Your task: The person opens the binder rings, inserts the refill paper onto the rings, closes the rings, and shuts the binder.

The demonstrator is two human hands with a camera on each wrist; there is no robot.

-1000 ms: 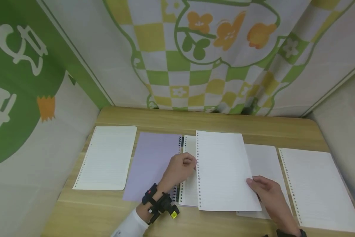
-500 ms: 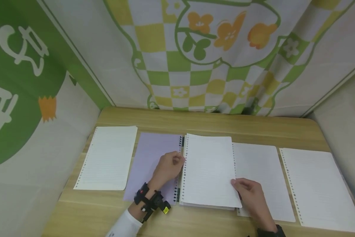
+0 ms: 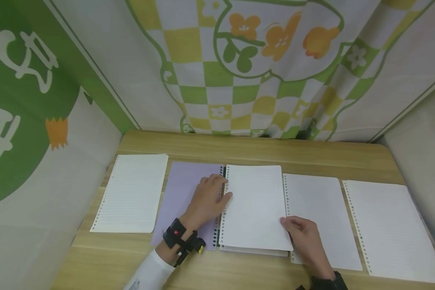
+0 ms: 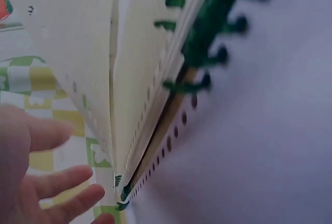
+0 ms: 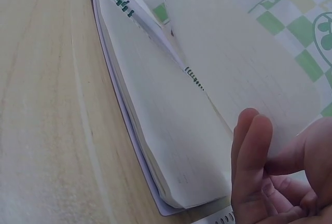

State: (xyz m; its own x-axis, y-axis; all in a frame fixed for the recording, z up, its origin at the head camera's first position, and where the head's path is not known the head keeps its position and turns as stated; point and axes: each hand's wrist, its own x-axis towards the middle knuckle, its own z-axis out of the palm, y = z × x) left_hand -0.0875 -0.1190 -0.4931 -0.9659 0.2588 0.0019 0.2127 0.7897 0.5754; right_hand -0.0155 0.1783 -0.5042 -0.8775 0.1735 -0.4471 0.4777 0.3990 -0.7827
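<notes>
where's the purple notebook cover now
In the head view, the flat purple notebook cover lies left of centre on the wooden table, right of the lined white paper, partly hidden by the left hand.

Notebook [image 3: 182, 181]: lies open on the worktop [image 3: 105, 257], lilac cover [image 3: 177, 193] laid out toward nine o'clock, page stack [image 5: 161, 115] toward three, dark green ring binding [image 3: 215, 237] between them. Loose sheet [image 3: 255, 205]: white, faintly ruled, row of punched holes down its nine o'clock edge. It is tilted up over the page stack, holed edge along the binding; the right hand [image 3: 306, 239] pinches it near four o'clock. The left hand [image 3: 205, 200], fingers extended, is at its holed edge; contact cannot be confirmed.
</notes>
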